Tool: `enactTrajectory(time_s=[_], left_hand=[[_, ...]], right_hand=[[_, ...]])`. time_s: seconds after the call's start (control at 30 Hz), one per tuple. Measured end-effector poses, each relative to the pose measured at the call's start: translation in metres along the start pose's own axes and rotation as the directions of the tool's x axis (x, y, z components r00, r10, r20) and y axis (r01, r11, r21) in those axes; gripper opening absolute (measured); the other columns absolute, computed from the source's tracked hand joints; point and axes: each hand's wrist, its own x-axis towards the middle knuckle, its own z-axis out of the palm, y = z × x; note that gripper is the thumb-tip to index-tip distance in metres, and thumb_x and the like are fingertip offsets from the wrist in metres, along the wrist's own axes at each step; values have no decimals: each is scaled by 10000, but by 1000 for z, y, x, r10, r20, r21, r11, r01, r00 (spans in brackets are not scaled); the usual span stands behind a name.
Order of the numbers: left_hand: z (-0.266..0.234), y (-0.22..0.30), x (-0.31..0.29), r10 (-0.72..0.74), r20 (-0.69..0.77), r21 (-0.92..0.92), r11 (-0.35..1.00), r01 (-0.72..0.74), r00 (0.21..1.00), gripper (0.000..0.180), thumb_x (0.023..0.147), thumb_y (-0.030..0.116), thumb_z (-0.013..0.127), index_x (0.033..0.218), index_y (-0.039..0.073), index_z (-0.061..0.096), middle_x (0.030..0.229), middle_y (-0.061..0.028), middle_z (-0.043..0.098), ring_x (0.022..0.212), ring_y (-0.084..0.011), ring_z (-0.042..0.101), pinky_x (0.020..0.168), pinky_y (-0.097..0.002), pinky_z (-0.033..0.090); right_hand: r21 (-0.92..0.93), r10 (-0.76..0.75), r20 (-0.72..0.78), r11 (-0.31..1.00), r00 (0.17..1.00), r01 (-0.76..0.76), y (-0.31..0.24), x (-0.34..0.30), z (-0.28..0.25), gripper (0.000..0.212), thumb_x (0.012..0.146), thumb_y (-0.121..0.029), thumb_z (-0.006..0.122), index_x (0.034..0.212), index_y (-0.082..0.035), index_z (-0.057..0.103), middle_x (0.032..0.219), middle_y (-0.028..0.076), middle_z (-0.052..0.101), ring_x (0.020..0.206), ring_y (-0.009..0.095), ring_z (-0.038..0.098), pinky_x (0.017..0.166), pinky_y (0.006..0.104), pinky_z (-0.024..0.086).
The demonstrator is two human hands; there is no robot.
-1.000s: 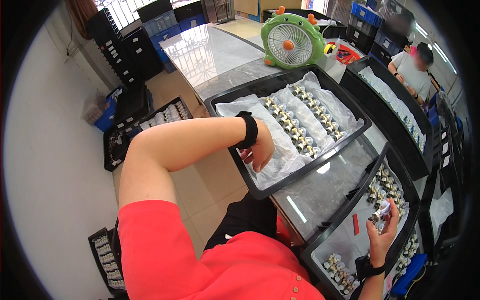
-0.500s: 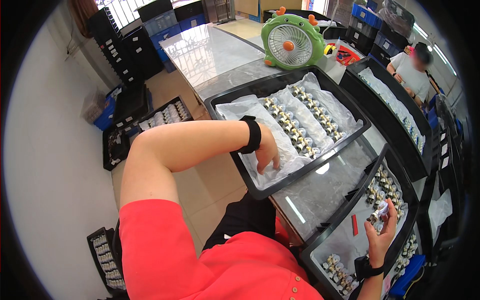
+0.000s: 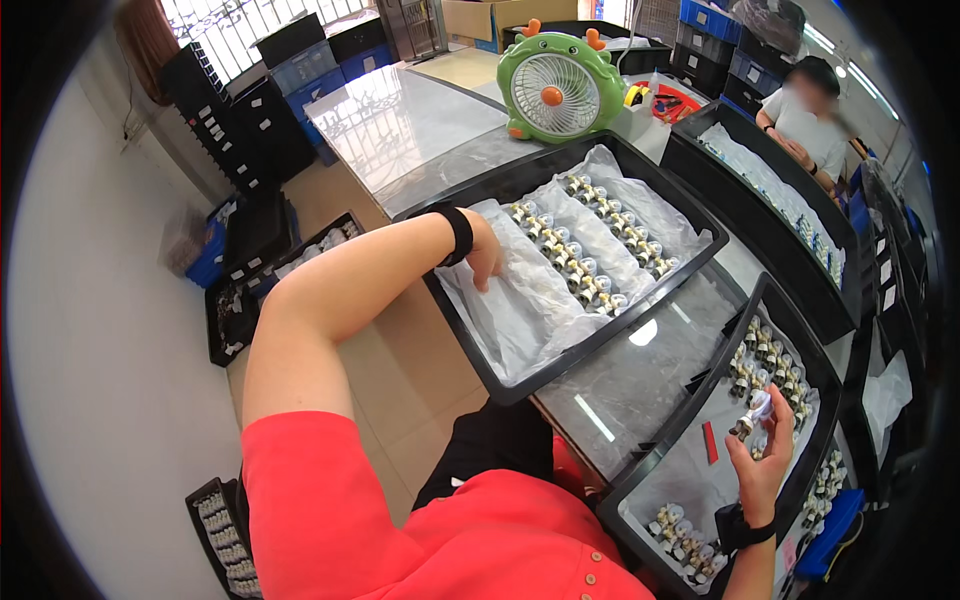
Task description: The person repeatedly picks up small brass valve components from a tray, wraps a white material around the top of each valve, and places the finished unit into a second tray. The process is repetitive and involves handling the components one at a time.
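Note:
My left hand (image 3: 483, 255) reaches into a black tray (image 3: 515, 392), holding nothing. Its stretched fingers point down at the white paper liner (image 3: 500, 320) near the tray's left side. Beside the hand, two rows of small parts with brass-coloured metal and clear rounded ends (image 3: 570, 258) lie on the paper. My right hand (image 3: 762, 470) pinches one such small metal-and-clear part (image 3: 752, 412) between thumb and fingers. It is above a second black tray (image 3: 625, 490) at the right, where more of these parts (image 3: 685, 545) and a red strip (image 3: 710, 442) lie.
A green animal-shaped fan (image 3: 560, 85) stands on the grey table (image 3: 430, 165) behind the left tray. Another long black tray (image 3: 760, 215) is at the right, with a person (image 3: 810, 130) beyond it. Stacked black and blue crates (image 3: 330, 85) stand far left; trays of parts sit on the floor.
My left hand has moved away from me and to the left across the paper, from the near part of the tray to its left side. My right hand still holds the small part, slightly shifted.

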Motion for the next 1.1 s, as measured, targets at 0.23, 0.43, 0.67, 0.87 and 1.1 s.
enactTrajectory(time_s=[0.23, 0.43, 0.67, 0.87, 1.1], left_hand=[[-15, 18, 3, -86, -53, 83, 992, 91, 995, 709, 740, 504, 689, 1246, 21, 568, 1181, -179, 622, 1070, -327, 598, 899, -390, 467], [-51, 121, -66, 434, -531, -309, 700, -643, 728, 413, 899, 174, 618, 1280, 40, 532, 1083, -121, 664, 979, -182, 645, 840, -307, 499], [-27, 245, -26, 502, -638, -651, 54, -757, 584, 615, 913, 60, 594, 1452, 77, 298, 1317, -132, 488, 1118, -161, 560, 936, -286, 461], [-34, 275, -15, 551, -646, -706, -165, -689, 529, 648, 891, 133, 650, 1438, 46, 314, 1321, -162, 473, 1104, -202, 571, 926, -315, 470], [-37, 284, -9, 588, -641, -748, -335, -573, 493, 560, 950, 127, 555, 1447, 59, 306, 1315, -95, 490, 1149, -188, 551, 969, -326, 447]], right_hand=[[-13, -22, -16, 1000, 1000, 21, -5, -1, -1, 704, 629, -40, 718, 1296, -46, 494, 1263, 103, 522, 1101, 216, 525, 918, 324, 411], [-37, -129, -3, 991, 992, 129, -7, 2, -5, 741, 625, -70, 806, 1296, -42, 494, 1265, 129, 540, 1113, 243, 538, 905, 334, 429], [86, -137, 21, 987, 990, 134, -14, 0, -7, 749, 646, -105, 831, 1306, -57, 477, 1302, 125, 524, 1177, 261, 515, 965, 353, 410], [40, -189, 4, 981, 982, 189, -14, 0, -9, 738, 655, -99, 821, 1304, -59, 473, 1291, 130, 522, 1205, 295, 490, 1014, 387, 393], [84, -171, -44, 981, 984, 174, -11, -1, -8, 813, 662, -107, 813, 1364, -76, 405, 1310, 124, 501, 1180, 286, 486, 998, 377, 401]])
